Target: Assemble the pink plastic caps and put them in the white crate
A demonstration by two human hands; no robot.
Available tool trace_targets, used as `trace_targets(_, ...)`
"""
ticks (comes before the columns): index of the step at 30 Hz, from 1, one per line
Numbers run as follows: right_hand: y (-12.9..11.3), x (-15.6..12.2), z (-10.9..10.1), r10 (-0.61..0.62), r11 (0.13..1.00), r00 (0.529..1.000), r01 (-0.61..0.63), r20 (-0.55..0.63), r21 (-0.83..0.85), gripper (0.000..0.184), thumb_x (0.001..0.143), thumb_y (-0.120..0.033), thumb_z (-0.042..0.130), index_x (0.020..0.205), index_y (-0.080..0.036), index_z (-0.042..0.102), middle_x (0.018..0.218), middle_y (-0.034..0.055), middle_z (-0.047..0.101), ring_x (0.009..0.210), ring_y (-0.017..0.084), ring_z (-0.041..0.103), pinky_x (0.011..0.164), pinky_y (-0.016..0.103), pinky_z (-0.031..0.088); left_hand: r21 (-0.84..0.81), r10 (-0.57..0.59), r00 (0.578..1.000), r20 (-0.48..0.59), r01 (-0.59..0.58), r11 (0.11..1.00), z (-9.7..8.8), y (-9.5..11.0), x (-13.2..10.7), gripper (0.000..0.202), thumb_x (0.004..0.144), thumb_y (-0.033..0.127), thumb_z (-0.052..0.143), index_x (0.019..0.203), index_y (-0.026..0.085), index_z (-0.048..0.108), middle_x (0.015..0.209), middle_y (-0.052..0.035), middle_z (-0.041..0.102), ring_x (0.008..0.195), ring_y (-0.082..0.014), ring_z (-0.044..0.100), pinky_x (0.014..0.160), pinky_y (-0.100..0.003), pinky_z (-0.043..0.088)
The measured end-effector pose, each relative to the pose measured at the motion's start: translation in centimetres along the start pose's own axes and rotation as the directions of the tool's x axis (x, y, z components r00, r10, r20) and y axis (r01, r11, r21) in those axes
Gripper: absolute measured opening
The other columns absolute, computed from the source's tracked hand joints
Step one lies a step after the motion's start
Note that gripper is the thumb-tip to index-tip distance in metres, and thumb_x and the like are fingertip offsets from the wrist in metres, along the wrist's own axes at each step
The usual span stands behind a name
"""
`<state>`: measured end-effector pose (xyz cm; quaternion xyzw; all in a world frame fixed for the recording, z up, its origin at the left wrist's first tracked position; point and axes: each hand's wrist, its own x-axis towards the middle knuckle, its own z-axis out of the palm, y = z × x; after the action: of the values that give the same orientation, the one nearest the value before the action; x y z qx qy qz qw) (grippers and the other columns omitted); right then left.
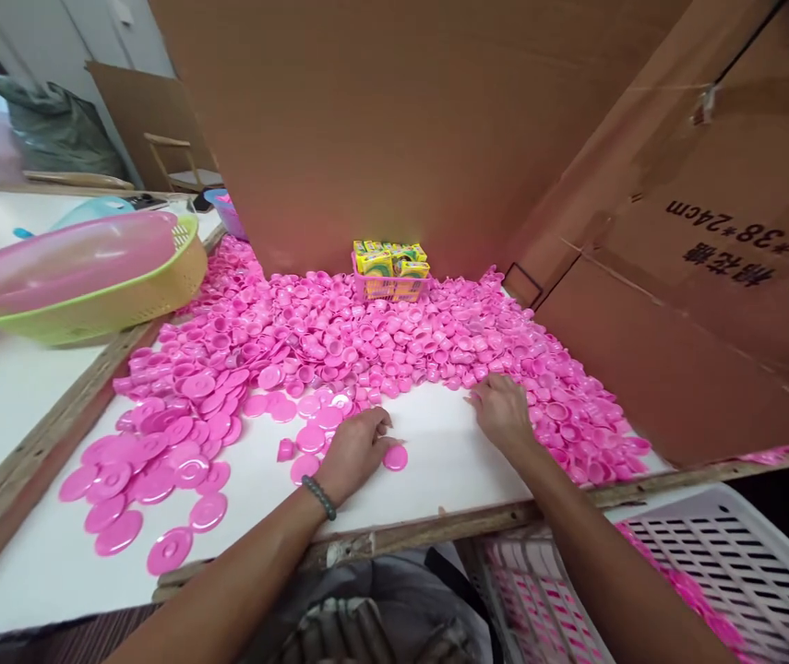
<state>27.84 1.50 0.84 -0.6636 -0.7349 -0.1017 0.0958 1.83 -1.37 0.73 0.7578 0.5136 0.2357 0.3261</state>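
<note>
My left hand (356, 454), with a beaded bracelet (319, 498) on its wrist, hovers over the white tabletop (428, 489). Its thumb and forefinger are apart, with nothing visible between them. Just beside the thumb lies a small pink plastic disc (395, 457). My right hand (503, 413) is at the front edge of a wide heap of small pink toy cups (394, 346). Its fingers are curled in, and anything within them is hidden. Left of my left hand, flat pink toy plates (159, 461) are spread and partly stacked, with a single pink cup (286, 449) nearer the hand.
A pink basket (394, 290) of yellow-green small boxes stands on the heap against a tall cardboard wall (422, 120). More cardboard (699, 304) closes the right side. Green and pink basins (89, 304) sit left, beyond a wooden edge strip (54, 443). White crates (733, 544) stand below the front edge.
</note>
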Motion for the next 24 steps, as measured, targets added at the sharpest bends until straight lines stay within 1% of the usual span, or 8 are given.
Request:
trace_targets(2,-0.2,-0.3,0.2,-0.003,0.999,1.000,0.004,-0.008,0.040,0.016,0.080,-0.019,0.051,0.070,-0.015,0.063,0.078,0.0090,0.055,0.079,0.022,0.047,0.067,0.032,0.033,-0.012,0.005,0.998,0.064,-0.004,1.000,-0.2,-0.2,-0.2,0.029,0.068,0.033,0.063,0.091,0.018,0.054,0.079,-0.0017,0.058,0.065,-0.0144,0.053,0.056,-0.023,0.035)
trace_targets(4,-0.9,-1.1,-0.1,-0.017,0.989,1.000,0.020,-0.022,0.144,0.017,0.081,-0.018,0.050,0.069,-0.015,0.061,0.077,0.0080,0.055,0.079,0.020,0.048,0.069,0.031,0.035,0.003,0.030,0.993,0.112,-0.031,1.000,-0.2,-0.2,-0.5,0.039,0.063,0.036,0.068,0.096,0.019,0.054,0.083,-0.0021,0.057,0.068,-0.0153,0.053,0.057,-0.024,0.036)
trace_targets(6,-2.2,-2.0,-0.5,-0.046,0.955,0.999,0.049,-0.019,0.292,0.018,0.083,-0.019,0.048,0.070,-0.016,0.060,0.077,0.0063,0.055,0.079,0.018,0.049,0.070,0.029,0.038,0.042,0.056,0.990,0.126,-0.062,0.997,0.1,-0.2,-0.6,0.035,0.064,0.032,0.068,0.093,0.019,0.055,0.085,-0.0026,0.057,0.072,-0.0160,0.053,0.059,-0.024,0.036)
trace_targets(8,-3.8,-3.1,-0.9,-0.067,0.904,0.998,0.064,-0.008,0.422,0.017,0.085,-0.020,0.046,0.071,-0.017,0.058,0.078,0.0047,0.054,0.078,0.017,0.050,0.069,0.027,0.039,0.093,0.056,0.990,0.128,-0.068,0.993,0.5,-0.1,-0.6,0.023,0.067,0.028,0.065,0.086,0.018,0.056,0.083,-0.0029,0.057,0.074,-0.0163,0.052,0.061,-0.024,0.036)
trace_targets(11,-6.1,-4.4,-1.4,-0.087,0.844,0.996,0.078,-0.007,0.531,0.016,0.085,-0.019,0.044,0.073,-0.018,0.055,0.078,0.0032,0.053,0.077,0.015,0.051,0.068,0.026,0.040,0.157,0.029,0.991,0.132,-0.050,0.986,0.9,0.0,-0.3,0.012,0.070,0.024,0.062,0.077,0.017,0.055,0.078,-0.0030,0.056,0.074,-0.0167,0.052,0.062,-0.025,0.036)
trace_targets(14,-7.7,-5.3,-1.5,-0.104,0.805,0.995,0.090,-0.010,0.587,0.016,0.086,-0.017,0.043,0.073,-0.019,0.054,0.078,0.0027,0.052,0.076,0.015,0.050,0.068,0.026,0.040,0.161,0.039,0.992,0.118,-0.058,0.985,1.2,0.2,-0.2,0.013,0.072,0.024,0.061,0.079,0.017,0.053,0.081,-0.0029,0.056,0.076,-0.0170,0.052,0.064,-0.025,0.036)
trace_targets(19,-8.6,-5.9,-1.4,-0.125,0.781,0.992,0.093,0.009,0.618,0.017,0.086,-0.015,0.040,0.075,-0.019,0.052,0.078,0.0027,0.051,0.075,0.015,0.049,0.067,0.026,0.040,0.190,0.078,0.996,0.054,-0.087,0.978,1.7,0.8,-0.5,0.029,0.072,0.035,0.061,0.091,0.018,0.048,0.088,-0.0043,0.054,0.082,-0.0193,0.051,0.066,-0.028,0.038)
trace_targets(24,-8.8,-6.1,-1.3,-0.129,0.772,0.991,0.086,0.024,0.630,0.017,0.085,-0.013,0.039,0.075,-0.019,0.050,0.078,0.0026,0.050,0.073,0.014,0.048,0.066,0.026,0.040,0.204,0.063,0.997,0.043,-0.070,0.976,2.0,0.9,-0.3,0.026,0.072,0.030,0.062,0.088,0.017,0.047,0.085,-0.0040,0.054,0.079,-0.0188,0.052,0.064,-0.028,0.037)
